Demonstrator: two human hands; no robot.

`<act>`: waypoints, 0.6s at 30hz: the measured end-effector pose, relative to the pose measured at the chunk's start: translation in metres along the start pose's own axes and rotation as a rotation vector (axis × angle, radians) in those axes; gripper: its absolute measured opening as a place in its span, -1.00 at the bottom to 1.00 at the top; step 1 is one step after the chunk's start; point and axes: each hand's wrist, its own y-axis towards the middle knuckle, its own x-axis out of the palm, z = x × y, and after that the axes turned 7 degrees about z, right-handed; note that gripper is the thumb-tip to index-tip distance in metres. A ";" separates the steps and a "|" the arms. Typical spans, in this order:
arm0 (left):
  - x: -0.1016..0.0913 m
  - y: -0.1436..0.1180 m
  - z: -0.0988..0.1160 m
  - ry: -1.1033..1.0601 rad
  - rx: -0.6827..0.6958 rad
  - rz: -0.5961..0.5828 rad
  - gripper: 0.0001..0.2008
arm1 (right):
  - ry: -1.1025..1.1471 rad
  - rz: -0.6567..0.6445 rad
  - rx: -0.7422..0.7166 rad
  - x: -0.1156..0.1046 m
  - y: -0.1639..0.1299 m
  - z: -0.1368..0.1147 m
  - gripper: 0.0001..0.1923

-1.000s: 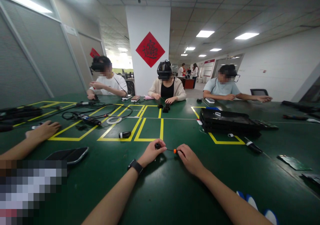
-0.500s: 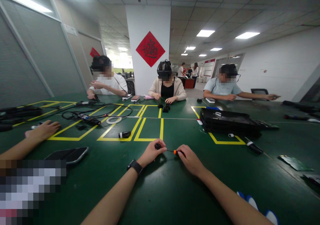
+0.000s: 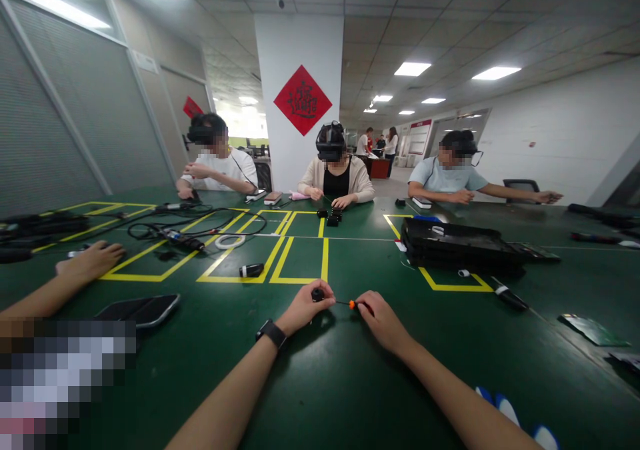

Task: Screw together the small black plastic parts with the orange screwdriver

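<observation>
My left hand (image 3: 306,305), with a dark watch on its wrist, is closed round a small round black part (image 3: 317,295); most of it sits behind my fingers. My right hand (image 3: 379,317) pinches a screwdriver (image 3: 353,305) with an orange collar, its handle hidden in my fingers. The screwdriver's thin dark shaft points left and reaches my left fingertips. Whether its tip touches the black part I cannot tell. Both hands are just above the green table (image 3: 320,370).
A black case (image 3: 457,243) lies right of centre, a black cylindrical piece (image 3: 251,271) left of it. Tangled cables (image 3: 175,233), a dark phone-like slab (image 3: 143,309) and a neighbour's hand (image 3: 103,258) are at left. A green circuit board (image 3: 593,330) lies right. Several people sit opposite.
The whole view has shifted slightly. My hands keep the same hold on the black part and the screwdriver, with no clear movement between them.
</observation>
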 end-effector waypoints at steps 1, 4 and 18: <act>0.000 0.000 0.000 -0.002 -0.002 -0.005 -0.79 | -0.001 -0.001 -0.002 0.000 0.000 -0.001 -0.79; -0.001 -0.001 0.000 -0.006 -0.002 -0.003 -0.78 | 0.007 0.001 0.001 -0.001 -0.001 -0.002 -0.85; 0.003 0.002 -0.007 -0.076 0.003 0.001 -0.73 | 0.026 0.005 -0.019 -0.001 0.000 0.000 -0.86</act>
